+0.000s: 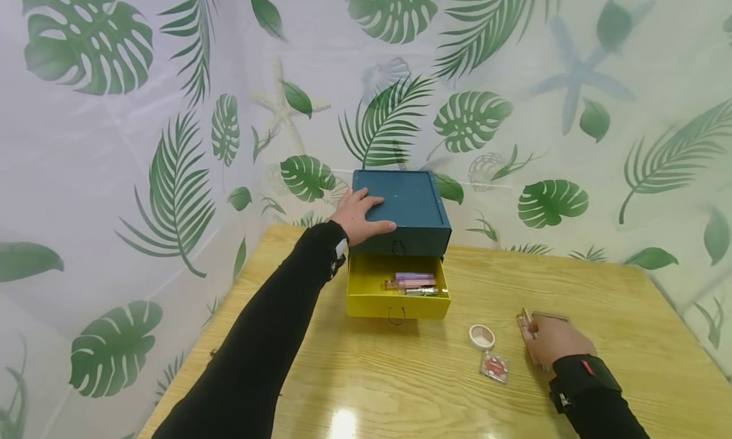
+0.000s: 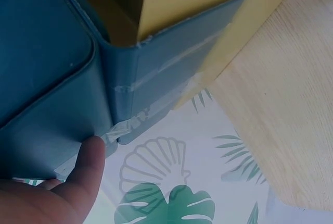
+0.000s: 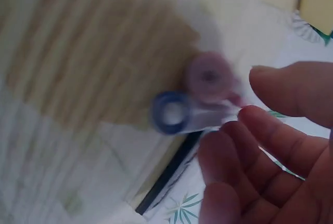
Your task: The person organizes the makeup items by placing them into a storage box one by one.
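Observation:
My left hand (image 1: 360, 216) rests with spread fingers on the top left edge of a blue drawer box (image 1: 408, 201). In the left wrist view its thumb (image 2: 92, 156) presses the box's side. Below the blue top unit, a yellow drawer (image 1: 366, 305) stands pulled out, holding a purple tube (image 1: 414, 276) and other slim cosmetic tubes. On the right, my right hand (image 1: 557, 340) is low over the table beside slim tubes (image 1: 523, 328). The right wrist view, blurred, shows a pink-ended tube (image 3: 210, 77) and a blue-ringed tube (image 3: 171, 113) right at the fingertips, the thumb apart from them.
A round white compact (image 1: 481, 337) and a clear packet with a red print (image 1: 494, 367) lie on the wooden table (image 1: 423, 382) left of my right hand. Behind that hand is a flat case (image 1: 551, 316). A leaf-patterned wall covering (image 1: 320, 128) stands behind the table.

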The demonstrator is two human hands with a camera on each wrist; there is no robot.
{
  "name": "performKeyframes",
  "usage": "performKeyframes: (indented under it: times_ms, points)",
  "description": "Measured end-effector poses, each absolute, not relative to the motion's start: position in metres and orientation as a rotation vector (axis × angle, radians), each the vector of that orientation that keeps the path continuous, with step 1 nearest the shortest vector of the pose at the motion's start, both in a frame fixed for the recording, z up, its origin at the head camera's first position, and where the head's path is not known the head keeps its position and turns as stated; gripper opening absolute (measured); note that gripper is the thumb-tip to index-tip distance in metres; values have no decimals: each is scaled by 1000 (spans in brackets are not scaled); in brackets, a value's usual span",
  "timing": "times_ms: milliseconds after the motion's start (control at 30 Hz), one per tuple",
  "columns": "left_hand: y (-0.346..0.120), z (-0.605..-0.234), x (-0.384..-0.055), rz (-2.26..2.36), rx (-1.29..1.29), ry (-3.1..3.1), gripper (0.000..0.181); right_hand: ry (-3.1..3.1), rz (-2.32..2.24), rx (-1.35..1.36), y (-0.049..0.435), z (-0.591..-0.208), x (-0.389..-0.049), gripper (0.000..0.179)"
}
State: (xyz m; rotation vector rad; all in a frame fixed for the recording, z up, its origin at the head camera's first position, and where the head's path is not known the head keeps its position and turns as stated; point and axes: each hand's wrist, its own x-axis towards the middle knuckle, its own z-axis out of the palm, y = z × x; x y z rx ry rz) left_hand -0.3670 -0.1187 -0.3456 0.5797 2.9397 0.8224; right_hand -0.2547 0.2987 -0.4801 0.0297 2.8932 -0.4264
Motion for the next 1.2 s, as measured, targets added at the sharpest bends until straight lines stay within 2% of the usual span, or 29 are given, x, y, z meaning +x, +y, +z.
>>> performKeyframes:
  times_ms: [233, 400, 633, 767, 1000, 1200]
  points:
    - [-119, -348, -368, 823, 568, 2934, 74, 2966, -343, -62, 292, -487, -255, 28]
    - [-120, -348, -368, 826, 565, 2938, 74, 2971, -306, -120, 283, -489, -257, 17]
    - [-120, -347, -367, 832, 572, 2925, 75, 2985, -386, -178, 277, -488, -256, 19]
    - [-120, -346, -368, 844, 576, 2930, 74, 3042, -484, -253, 269, -474, -256, 14]
    - [-119, -345, -369, 832, 591, 2935, 75, 3143, -576, -447, 244, -434, -259, 28]
    - [-120, -347, -369, 827, 585, 2939, 74, 3218, -600, -728, 208, -405, -262, 25]
